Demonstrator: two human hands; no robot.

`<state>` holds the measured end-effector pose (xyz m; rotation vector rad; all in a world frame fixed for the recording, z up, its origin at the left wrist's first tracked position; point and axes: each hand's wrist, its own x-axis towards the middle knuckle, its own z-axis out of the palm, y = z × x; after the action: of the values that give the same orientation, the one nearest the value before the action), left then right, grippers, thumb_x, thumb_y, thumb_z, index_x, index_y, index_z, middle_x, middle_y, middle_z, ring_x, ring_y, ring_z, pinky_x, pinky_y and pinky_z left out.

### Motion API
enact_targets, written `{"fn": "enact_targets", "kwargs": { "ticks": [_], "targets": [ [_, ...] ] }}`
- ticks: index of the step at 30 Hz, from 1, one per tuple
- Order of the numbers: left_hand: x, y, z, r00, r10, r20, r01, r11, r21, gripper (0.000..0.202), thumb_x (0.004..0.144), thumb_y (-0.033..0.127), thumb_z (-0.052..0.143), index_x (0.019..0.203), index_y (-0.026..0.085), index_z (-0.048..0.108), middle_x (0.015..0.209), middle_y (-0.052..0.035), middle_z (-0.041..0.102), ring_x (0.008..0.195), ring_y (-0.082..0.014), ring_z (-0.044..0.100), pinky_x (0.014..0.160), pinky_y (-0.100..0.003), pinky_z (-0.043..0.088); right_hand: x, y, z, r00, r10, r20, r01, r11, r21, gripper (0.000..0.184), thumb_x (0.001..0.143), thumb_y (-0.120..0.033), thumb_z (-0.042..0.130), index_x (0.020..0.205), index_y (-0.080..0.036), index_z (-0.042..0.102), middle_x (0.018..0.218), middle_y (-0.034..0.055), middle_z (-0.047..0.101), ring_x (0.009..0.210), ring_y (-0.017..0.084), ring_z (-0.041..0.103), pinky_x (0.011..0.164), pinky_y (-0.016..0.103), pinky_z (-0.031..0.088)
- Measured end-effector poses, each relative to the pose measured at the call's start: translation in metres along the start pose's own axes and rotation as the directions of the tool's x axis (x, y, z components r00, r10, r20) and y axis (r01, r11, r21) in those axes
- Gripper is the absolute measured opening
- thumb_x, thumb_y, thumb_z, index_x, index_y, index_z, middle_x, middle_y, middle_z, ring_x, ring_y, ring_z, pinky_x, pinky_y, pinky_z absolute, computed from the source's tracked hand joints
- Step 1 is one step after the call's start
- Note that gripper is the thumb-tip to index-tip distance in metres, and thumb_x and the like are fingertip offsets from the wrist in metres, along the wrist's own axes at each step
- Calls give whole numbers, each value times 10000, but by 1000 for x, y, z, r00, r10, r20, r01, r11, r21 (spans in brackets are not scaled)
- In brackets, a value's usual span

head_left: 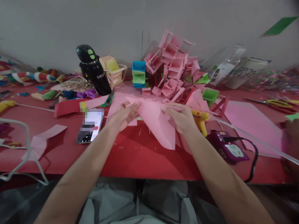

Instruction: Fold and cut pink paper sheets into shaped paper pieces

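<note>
A curved sheet of pink paper (156,124) hangs between my hands just above the red table. My left hand (123,115) pinches its upper left edge between thumb and fingers. On the other side, my right hand (181,116) grips the upper right edge, thumb in front. The paper's lower corner droops toward me. More flat pink paper (116,104) lies beneath and behind my left hand. Close to the right wrist rests a yellow glue gun (201,119). Behind the sheet rises a pile of small pink folded-paper chairs (174,65).
A black bottle (94,70) and a lit phone (91,126) stand and lie to the left. At right are a purple power box (227,147) with a black cable, a pink sheet (254,124), scissors (273,104) and part of another person's hand (293,133). A white cable loops at far left.
</note>
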<state>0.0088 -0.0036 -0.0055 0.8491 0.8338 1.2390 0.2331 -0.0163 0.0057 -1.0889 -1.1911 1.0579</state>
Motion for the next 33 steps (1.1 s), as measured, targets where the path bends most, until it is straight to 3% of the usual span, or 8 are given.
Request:
{"fn": "enact_targets", "kwargs": {
  "ticks": [3, 5, 7, 11, 18, 26, 33],
  "targets": [
    [-3, -1, 3, 996, -66, 64, 65, 998, 16, 312, 698, 310, 886, 863, 169, 662, 971, -82, 740, 824, -193, 718, 837, -376, 596, -1, -1, 2, 1000, -15, -6, 15, 1000, 12, 228, 631, -355, 871, 801, -219, 806, 805, 25, 773, 734, 173, 693, 719, 321, 559],
    [-3, -1, 5, 996, -49, 70, 46, 998, 47, 318, 680, 286, 893, 898, 154, 702, 980, -94, 751, 839, -203, 720, 825, -370, 601, -1, -1, 3, 1000, -21, -16, 21, 999, 25, 215, 630, -348, 876, 789, -221, 806, 791, 19, 768, 714, 161, 685, 700, 308, 552],
    [-2, -1, 5, 999, 2, 51, -5, 998, 66, 320, 680, 290, 892, 913, 148, 725, 963, -94, 756, 837, -204, 721, 818, -365, 606, -1, -2, 3, 1000, -13, -28, 14, 999, 48, 218, 622, -344, 883, 786, -223, 806, 783, 15, 766, 704, 155, 683, 689, 302, 548],
    [2, 1, 1, 993, 107, -43, -105, 993, 50, 267, 688, 327, 883, 770, 159, 692, 808, -46, 729, 724, -165, 704, 760, -328, 614, 0, -2, 3, 999, 4, -51, -3, 1000, 28, 252, 615, -361, 885, 806, -216, 807, 780, 19, 765, 694, 157, 685, 652, 292, 543],
    [-1, 5, 3, 977, 180, -118, -174, 983, 60, 286, 707, 362, 849, 663, 178, 635, 698, -18, 673, 641, -149, 672, 692, -315, 610, 1, 2, 0, 998, 6, -56, -9, 999, -45, 278, 631, -390, 876, 833, -210, 809, 730, 16, 748, 610, 144, 646, 552, 268, 496],
    [0, 11, 2, 962, 249, -116, -240, 967, 85, 202, 699, 267, 829, 820, 181, 693, 810, -12, 700, 735, -144, 681, 785, -318, 589, 3, 3, 0, 1000, 0, -28, -1, 1000, -15, 284, 623, -390, 873, 828, -206, 804, 813, 40, 773, 720, 185, 699, 646, 310, 554],
    [2, 11, 0, 940, 277, -199, -271, 961, 60, 264, 695, 344, 832, 721, 188, 621, 687, 12, 645, 704, -165, 692, 752, -337, 605, 3, 3, -2, 1000, -16, -18, 14, 998, -65, 260, 639, -379, 866, 826, -207, 812, 792, 33, 766, 695, 176, 685, 636, 302, 540]
  ]
}}
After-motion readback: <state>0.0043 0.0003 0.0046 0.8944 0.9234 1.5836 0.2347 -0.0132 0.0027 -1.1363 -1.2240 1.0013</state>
